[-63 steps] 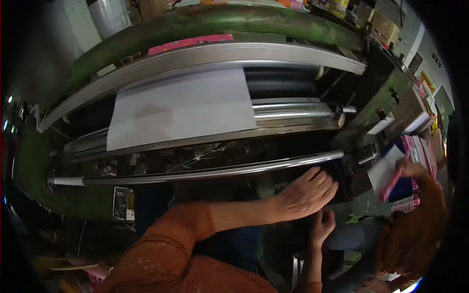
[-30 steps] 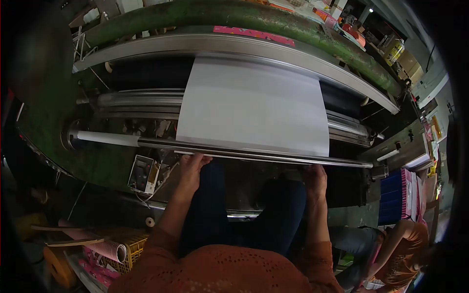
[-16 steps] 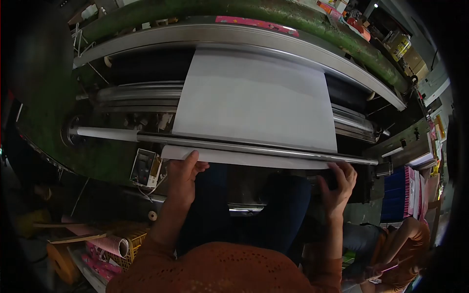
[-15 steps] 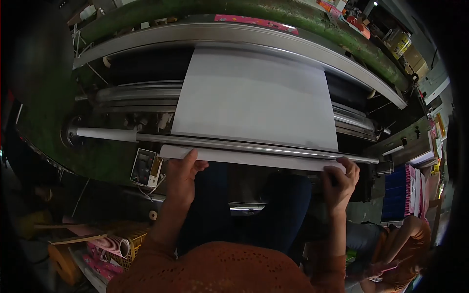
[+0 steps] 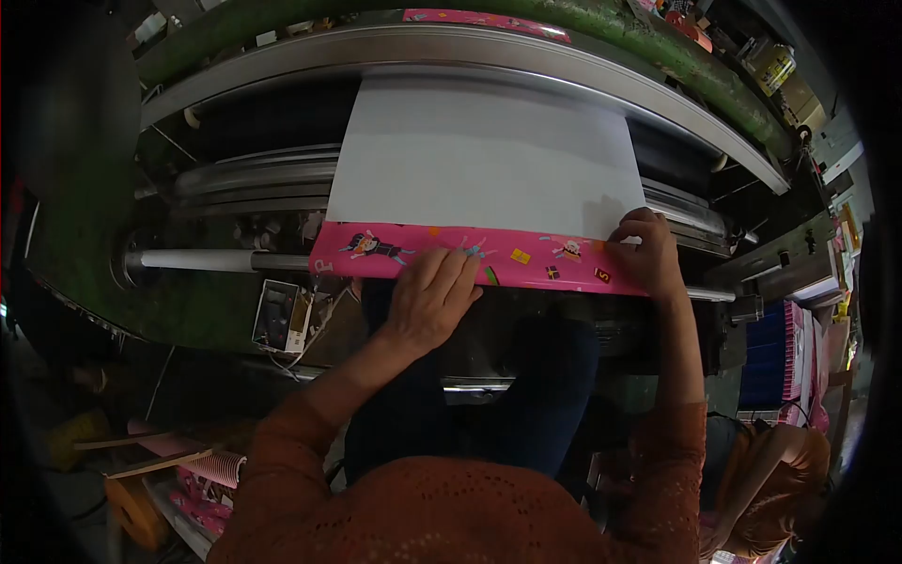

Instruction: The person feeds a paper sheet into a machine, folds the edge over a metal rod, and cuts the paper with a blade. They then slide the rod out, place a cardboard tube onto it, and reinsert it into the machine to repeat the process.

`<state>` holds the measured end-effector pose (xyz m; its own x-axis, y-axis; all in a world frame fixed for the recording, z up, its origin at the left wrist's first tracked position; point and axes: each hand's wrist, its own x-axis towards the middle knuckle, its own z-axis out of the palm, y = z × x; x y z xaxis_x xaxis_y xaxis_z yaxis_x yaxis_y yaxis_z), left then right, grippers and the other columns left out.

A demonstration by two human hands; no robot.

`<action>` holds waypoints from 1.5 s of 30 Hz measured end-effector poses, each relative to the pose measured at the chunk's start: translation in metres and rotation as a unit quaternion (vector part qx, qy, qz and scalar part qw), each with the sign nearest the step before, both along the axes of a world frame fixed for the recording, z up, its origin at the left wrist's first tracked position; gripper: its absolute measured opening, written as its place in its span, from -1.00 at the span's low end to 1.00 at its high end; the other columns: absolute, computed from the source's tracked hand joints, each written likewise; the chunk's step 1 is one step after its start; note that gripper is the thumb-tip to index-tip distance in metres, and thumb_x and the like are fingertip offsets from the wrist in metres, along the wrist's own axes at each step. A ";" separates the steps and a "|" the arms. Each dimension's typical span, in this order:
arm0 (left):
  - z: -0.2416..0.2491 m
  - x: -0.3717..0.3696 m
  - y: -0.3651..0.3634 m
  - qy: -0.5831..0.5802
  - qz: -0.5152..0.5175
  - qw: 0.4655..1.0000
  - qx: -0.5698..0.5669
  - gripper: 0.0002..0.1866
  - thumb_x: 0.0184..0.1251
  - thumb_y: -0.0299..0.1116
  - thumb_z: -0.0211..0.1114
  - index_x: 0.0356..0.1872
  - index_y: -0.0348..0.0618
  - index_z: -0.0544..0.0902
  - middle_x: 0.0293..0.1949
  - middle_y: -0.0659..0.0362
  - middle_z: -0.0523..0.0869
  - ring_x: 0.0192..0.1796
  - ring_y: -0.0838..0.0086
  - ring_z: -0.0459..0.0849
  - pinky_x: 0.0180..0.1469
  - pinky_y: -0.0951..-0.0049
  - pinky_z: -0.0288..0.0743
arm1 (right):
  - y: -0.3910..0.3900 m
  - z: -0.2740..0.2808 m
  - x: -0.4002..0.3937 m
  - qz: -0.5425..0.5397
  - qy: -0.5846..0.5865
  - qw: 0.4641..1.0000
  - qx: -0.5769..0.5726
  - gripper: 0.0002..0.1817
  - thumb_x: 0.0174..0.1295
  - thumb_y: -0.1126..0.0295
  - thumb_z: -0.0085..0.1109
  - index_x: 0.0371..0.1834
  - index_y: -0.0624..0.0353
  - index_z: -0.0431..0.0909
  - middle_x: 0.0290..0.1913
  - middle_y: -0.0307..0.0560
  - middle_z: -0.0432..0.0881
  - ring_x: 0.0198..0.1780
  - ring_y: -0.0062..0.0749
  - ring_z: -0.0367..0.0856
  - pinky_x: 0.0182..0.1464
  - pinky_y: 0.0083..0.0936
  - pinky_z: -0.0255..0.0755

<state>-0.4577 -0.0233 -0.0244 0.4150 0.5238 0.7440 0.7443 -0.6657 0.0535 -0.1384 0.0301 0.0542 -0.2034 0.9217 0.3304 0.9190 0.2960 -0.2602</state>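
Observation:
A wide sheet of wrapping paper (image 5: 484, 155), white side up, comes down from the machine. Its front end is turned over the metal shaft (image 5: 280, 262), showing a pink printed strip (image 5: 520, 246) with cartoon figures. My left hand (image 5: 434, 293) rests on the middle of this strip, palm down, with fingers stretched out. At the strip's right end, my right hand (image 5: 648, 249) has its fingers bent and closed on the paper's edge. The shaft is hidden beneath the pink strip, and the right fingertips show only partly.
Behind the sheet runs a long metal bar (image 5: 282, 58), with a green roller (image 5: 507, 17) beyond it. A small white-edged box (image 5: 280, 315) sits below the shaft at left. Another person (image 5: 775, 470) is at lower right, near stacked blue and pink material (image 5: 775, 362).
The paper's front edge has been turned back over the shaft, so the pink print now shows. My left hand moved right onto the strip; my right hand moved up.

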 end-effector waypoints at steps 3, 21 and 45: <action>-0.002 0.001 0.006 0.020 0.008 1.000 0.008 -0.51 0.14 -0.24 0.36 0.04 -0.32 0.55 -0.01 0.07 0.53 0.07 0.23 0.49 0.07 0.24 0.46 | -0.027 -0.008 -0.034 -0.044 -0.027 0.990 0.128 -0.79 -0.07 0.40 0.37 -0.30 0.07 0.67 -0.18 -0.17 0.63 -0.03 -0.18 0.54 0.01 -0.23 0.36; -0.004 0.028 0.032 -0.018 0.142 0.985 0.101 -0.59 0.39 0.03 0.06 -0.52 -0.06 0.43 -0.51 0.22 0.44 -0.43 0.38 0.42 -0.41 0.39 0.24 | -0.037 -0.055 -0.091 0.003 -0.023 0.975 0.222 -0.79 0.10 0.21 0.29 -0.41 0.08 0.51 -0.41 -0.15 0.49 -0.31 -0.21 0.49 -0.27 -0.34 0.32; 0.042 0.073 0.024 0.053 0.116 0.976 -0.177 -0.39 0.22 -0.23 0.24 0.30 -0.22 0.41 0.37 -0.15 0.33 0.47 -0.02 0.19 0.40 -0.14 0.06 | 0.044 -0.017 -0.087 -0.024 -0.045 0.972 0.231 -0.58 0.06 0.30 0.30 0.02 0.11 0.54 0.11 -0.11 0.56 0.10 -0.21 0.49 0.05 -0.20 0.27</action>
